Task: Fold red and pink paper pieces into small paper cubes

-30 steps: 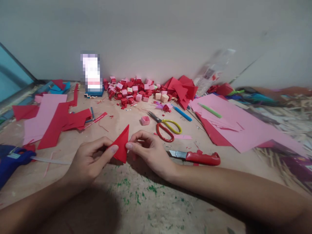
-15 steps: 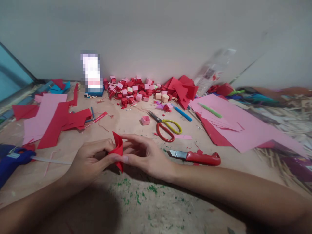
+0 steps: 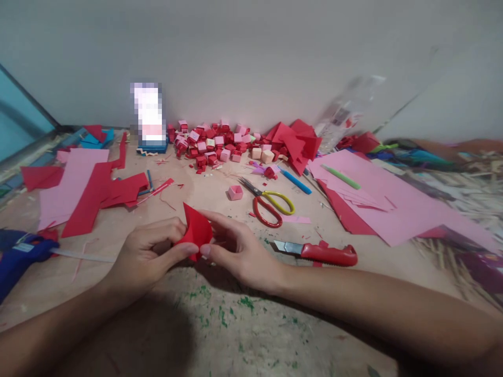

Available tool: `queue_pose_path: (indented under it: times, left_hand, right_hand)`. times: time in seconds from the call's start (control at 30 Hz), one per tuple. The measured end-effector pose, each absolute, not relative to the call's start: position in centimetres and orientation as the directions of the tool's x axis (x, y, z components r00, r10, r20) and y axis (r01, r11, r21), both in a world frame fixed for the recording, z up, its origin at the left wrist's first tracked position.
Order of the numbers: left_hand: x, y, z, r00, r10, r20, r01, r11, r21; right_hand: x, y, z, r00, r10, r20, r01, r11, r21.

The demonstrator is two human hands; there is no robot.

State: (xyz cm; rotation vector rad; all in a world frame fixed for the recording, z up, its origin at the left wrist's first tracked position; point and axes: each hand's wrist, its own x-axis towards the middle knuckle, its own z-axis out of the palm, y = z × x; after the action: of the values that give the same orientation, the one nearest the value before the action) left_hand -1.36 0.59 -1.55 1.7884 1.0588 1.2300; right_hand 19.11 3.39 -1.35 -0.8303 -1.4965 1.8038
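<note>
A small sheet of red paper (image 3: 197, 230), bent into a curve, is held up between both hands just above the table. My left hand (image 3: 151, 248) grips its left side, thumb in front and fingers curled behind. My right hand (image 3: 239, 251) pinches the lower right part, its thumb tip close to the left thumb; some of its fingers are hidden behind the paper. Beyond the right hand lie scissors (image 3: 267, 201) with one red and one yellow handle. A small open pink paper box (image 3: 235, 192) sits beside their tips. To the right rests a red-handled knife (image 3: 328, 253).
Several small red and pink paper boxes (image 3: 210, 141) are heaped against the wall, by a lit phone (image 3: 149, 112). Red and pink paper (image 3: 73, 183) lies left, above a blue glue gun (image 3: 27, 254). Pink sheets (image 3: 412, 209), a green pen (image 3: 341, 177) and a plastic bottle (image 3: 348, 115) are on the right.
The red paper has turned and opened out, so more of its face shows toward me. The right thumb has shifted slightly to the right. The things on the table stay where they were.
</note>
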Motion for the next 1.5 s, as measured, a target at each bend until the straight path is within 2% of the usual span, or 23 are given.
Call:
queue_pose_path:
  times: [0.13,0.2,0.33,0.57,0.77,1.17,1.3,1.37,1.5]
  left_hand:
    - [-1.4,0.1,-1.4,0.183,0.961,0.209,0.191,-0.243,0.951]
    - [-1.4,0.0,-1.4,0.185,0.967,0.178,0.171,-0.21,0.963]
    - [-1.3,0.3,-1.2,0.124,0.974,0.19,0.23,-0.214,0.949]
    - [-0.9,0.9,-0.6,-0.035,0.983,0.18,0.283,-0.163,0.945]
    - [-0.8,0.8,-0.6,-0.103,0.983,0.15,0.284,-0.115,0.952]
    - [-1.5,1.2,-1.4,-0.107,0.976,0.188,0.189,-0.165,0.968]
    - [-2.0,1.1,-2.0,-0.184,0.961,0.209,0.19,-0.173,0.966]
    - [-2.2,1.1,-2.0,-0.201,0.952,0.231,0.233,-0.183,0.955]
    - [-2.1,1.0,-1.6,-0.102,0.953,0.286,0.322,-0.24,0.916]
  right_hand:
    - [18.9,3.6,-1.2,-0.549,0.83,-0.101,-0.2,-0.248,-0.948]
    - [18.8,3.7,-1.3,-0.53,0.838,-0.131,-0.177,-0.261,-0.949]
    - [18.7,3.9,-1.6,-0.484,0.864,-0.141,-0.114,-0.223,-0.968]
    - [18.6,4.1,-2.1,-0.398,0.911,-0.107,-0.268,-0.227,-0.936]
    - [18.7,4.3,-2.1,-0.367,0.924,-0.106,-0.255,-0.21,-0.944]
    - [18.9,4.3,-2.1,-0.422,0.899,-0.116,-0.306,-0.262,-0.915]
    - [19.1,4.1,-2.0,-0.479,0.873,-0.087,-0.337,-0.275,-0.9]
    - [19.1,4.0,-1.9,-0.489,0.867,-0.096,-0.314,-0.278,-0.908]
    - [19.1,4.0,-1.3,-0.493,0.855,-0.157,-0.179,-0.277,-0.944]
